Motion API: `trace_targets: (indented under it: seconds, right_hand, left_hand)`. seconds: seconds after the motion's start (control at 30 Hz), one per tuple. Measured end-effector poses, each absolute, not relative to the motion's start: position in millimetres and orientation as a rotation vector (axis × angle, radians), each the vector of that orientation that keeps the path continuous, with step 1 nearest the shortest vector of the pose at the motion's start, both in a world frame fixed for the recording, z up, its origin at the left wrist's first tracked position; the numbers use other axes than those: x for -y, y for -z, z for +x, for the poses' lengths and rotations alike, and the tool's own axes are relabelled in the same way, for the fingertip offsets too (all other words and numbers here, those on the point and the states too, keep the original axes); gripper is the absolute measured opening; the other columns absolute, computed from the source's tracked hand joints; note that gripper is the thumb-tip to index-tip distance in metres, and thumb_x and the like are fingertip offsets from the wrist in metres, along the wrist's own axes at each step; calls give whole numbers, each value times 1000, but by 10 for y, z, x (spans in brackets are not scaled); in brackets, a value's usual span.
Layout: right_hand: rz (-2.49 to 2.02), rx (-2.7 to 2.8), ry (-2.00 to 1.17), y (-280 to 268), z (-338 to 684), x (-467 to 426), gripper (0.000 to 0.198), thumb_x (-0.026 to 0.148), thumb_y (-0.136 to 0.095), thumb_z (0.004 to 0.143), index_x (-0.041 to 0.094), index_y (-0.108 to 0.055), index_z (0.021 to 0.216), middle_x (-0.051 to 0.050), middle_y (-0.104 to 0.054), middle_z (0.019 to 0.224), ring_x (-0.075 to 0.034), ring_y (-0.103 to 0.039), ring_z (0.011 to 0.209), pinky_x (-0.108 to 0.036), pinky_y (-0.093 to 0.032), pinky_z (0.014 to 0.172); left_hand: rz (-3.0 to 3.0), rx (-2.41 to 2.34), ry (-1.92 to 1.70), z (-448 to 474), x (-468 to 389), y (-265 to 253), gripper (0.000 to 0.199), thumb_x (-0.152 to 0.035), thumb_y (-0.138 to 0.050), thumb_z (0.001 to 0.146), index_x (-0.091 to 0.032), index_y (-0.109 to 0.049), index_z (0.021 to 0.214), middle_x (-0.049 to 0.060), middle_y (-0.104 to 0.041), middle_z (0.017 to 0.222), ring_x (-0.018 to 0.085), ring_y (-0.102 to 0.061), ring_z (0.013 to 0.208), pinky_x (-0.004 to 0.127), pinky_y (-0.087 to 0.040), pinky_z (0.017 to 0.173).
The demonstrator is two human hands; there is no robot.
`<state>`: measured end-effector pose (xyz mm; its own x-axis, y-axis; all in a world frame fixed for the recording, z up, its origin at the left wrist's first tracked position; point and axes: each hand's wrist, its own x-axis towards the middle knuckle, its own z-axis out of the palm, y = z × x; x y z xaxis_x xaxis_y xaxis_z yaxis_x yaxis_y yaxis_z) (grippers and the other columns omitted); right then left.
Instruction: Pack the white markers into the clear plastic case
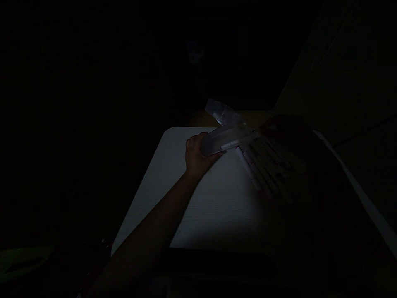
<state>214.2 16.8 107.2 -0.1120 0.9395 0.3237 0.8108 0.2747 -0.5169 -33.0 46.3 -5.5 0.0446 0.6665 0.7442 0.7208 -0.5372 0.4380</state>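
My left hand (195, 154) is wrapped round the closed end of a clear plastic case (214, 140), which lies tilted over the far part of the table. Its see-through lid (218, 109) stands folded back at the far side. Inside the case a white marker (229, 145) shows through the wall. My right hand (274, 121) is in deep shadow by the case's right end, fingers drawn together; what they hold is too dark to name. Several white markers lie side by side below it, the nearest marker (248, 169) with a red end.
The white table (155, 198) has rounded corners and a wood-grain top. Shadow covers its right half. A dark strip (217, 261) runs along the front edge. A greenish thing (25, 260) shows faintly at lower left. The surroundings are nearly black.
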Motion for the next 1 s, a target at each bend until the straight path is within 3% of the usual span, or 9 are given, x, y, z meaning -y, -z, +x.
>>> trace_targets:
  seconds: [0.6,0.8,1.0]
  right_hand:
    - [-1527,2025,-372,-890,2048,-220,23,34,-55,81,17,-68,88,-3,-65,85,-10,-58,73,-22,-43,70]
    - [-1475,2021,-413,-892,2098,-244,27,34,-49,84,19,-69,94,-3,-67,94,-13,-62,85,-23,-45,76]
    - [-1616,1965,-292,-945,2090,-251,27,36,-55,78,18,-69,93,-5,-67,90,-15,-61,81,-26,-46,73]
  left_hand:
    - [-2256,1414,1522,-300,-496,54,73,-61,-74,56,-22,-49,113,7,-59,105,25,-53,99,41,-43,85]
    - [-2259,1443,1539,-306,-489,39,73,-60,-74,56,-21,-49,112,7,-58,105,25,-53,99,40,-43,84]
    - [-2243,1467,1545,-299,-488,44,73,-60,-75,56,-21,-49,112,7,-57,104,25,-53,99,40,-44,83]
